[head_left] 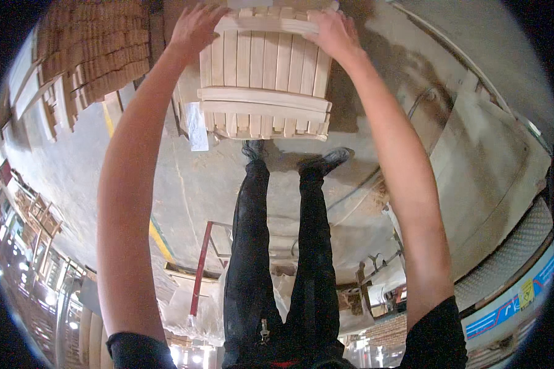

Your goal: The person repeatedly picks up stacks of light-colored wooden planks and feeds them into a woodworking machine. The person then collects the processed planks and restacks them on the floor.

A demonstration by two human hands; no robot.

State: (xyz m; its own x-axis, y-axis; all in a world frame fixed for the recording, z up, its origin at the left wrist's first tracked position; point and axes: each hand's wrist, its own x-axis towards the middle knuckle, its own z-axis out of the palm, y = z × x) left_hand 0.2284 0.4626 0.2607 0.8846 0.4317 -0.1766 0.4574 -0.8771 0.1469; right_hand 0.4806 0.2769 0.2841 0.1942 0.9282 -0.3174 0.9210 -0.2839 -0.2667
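Observation:
A stack of pale wooden slats (261, 61) lies at the top centre, just beyond my feet, with its pieces side by side and pointing away from me. Two bundles of slats run crosswise over it: a far cross strip (266, 24) and a near pair of cross strips (264, 101). My left hand (196, 29) grips the left end of the far cross strip, thumb on the near side. At its right end, my right hand (336, 32) does the same, fingers curled over it. Both arms are stretched out, and the fingertips are partly hidden.
Tall stacks of brown wooden pieces (95, 49) stand at the upper left. A white paper sheet (196, 126) hangs beside the slat stack. My shoes (326, 161) are close to its near side. A red metal frame (201, 267) and a blue-and-white machine panel (511, 307) show lower down.

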